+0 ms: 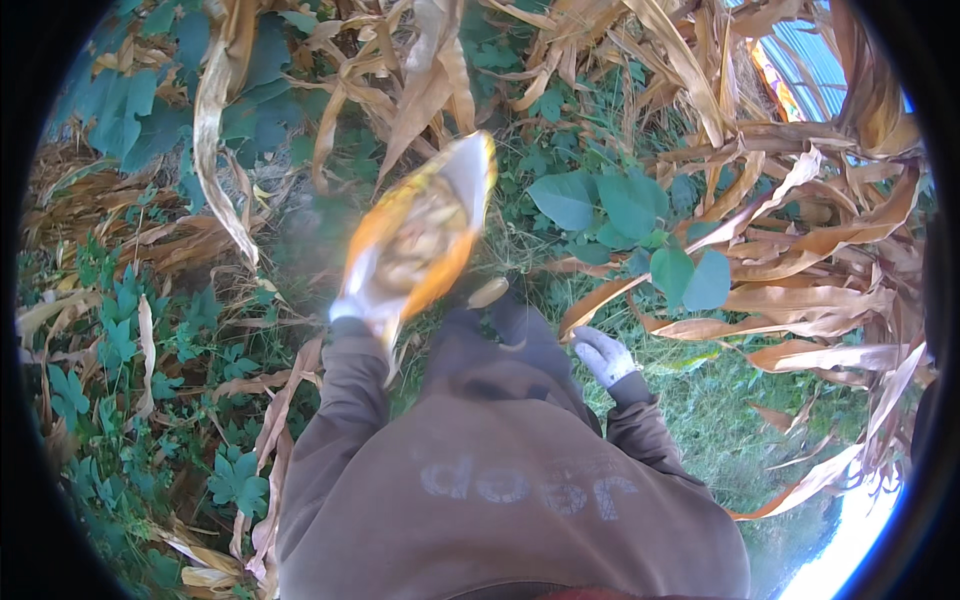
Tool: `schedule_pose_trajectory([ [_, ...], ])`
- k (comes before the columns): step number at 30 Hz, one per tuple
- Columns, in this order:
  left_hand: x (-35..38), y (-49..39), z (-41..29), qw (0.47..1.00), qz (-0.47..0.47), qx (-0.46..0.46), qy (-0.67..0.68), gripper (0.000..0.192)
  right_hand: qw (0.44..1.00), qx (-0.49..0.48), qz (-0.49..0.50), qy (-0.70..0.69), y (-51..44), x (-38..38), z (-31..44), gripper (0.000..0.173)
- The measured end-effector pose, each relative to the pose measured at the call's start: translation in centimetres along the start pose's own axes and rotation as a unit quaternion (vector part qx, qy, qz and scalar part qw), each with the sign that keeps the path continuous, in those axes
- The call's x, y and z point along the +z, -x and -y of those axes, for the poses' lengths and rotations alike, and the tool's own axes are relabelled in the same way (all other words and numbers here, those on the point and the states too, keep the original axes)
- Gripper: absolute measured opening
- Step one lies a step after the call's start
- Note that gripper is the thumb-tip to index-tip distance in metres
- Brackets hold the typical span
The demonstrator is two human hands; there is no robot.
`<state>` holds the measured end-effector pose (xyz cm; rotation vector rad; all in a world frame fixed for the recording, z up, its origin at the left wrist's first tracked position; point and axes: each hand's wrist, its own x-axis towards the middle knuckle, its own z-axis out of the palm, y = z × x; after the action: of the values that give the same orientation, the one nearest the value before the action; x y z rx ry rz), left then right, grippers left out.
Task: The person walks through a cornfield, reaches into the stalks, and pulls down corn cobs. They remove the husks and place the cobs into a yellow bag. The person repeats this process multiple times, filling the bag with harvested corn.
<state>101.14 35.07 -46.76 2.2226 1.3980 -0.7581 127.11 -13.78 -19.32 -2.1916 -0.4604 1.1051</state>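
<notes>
My left hand (346, 309), in a pale glove, grips the near end of an orange and yellow sack (439, 281). The sack hangs with its mouth gaping up, blurred by motion. Inside lie pale ears that look like corn (420, 240), too blurred to make out singly. My right hand (604, 356), in a speckled white glove, is at my right side with its fingers extended and nothing visible in them. Its fingertips are by the tip of a dry corn leaf (592, 304); whether they touch is unclear. A pale oblong thing, perhaps a corn ear (487, 292), shows just beyond my legs.
Dry corn stalks and leaves (810, 300) crowd the right side and hang along the top (427, 75). Green broad-leaved weeds (240, 480) cover the ground at left. A leafy green plant (630, 210) stands ahead. Blue corrugated sheeting (806, 64) shows at upper right.
</notes>
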Motion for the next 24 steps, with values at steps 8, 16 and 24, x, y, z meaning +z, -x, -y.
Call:
schedule_pose_trajectory([
  [8, -4.1, -7.6, -10.1, 0.983, -0.105, 0.108, -0.103, 0.046, 0.987, -0.106, -0.012, -0.12, -1.2, -4.3, 3.7, 0.043],
  [16, -6.9, -2.6, -8.9, 0.989, -0.131, -0.035, 0.055, 0.057, 0.991, -0.123, -0.043, -0.018, -3.3, -7.4, 8.6, 0.052],
  [24, -17.3, 12.3, -16.2, 0.839, -0.348, 0.294, 0.297, 0.066, 0.912, -0.305, -0.266, -0.07, -1.3, -10.9, 9.5, 0.045],
])
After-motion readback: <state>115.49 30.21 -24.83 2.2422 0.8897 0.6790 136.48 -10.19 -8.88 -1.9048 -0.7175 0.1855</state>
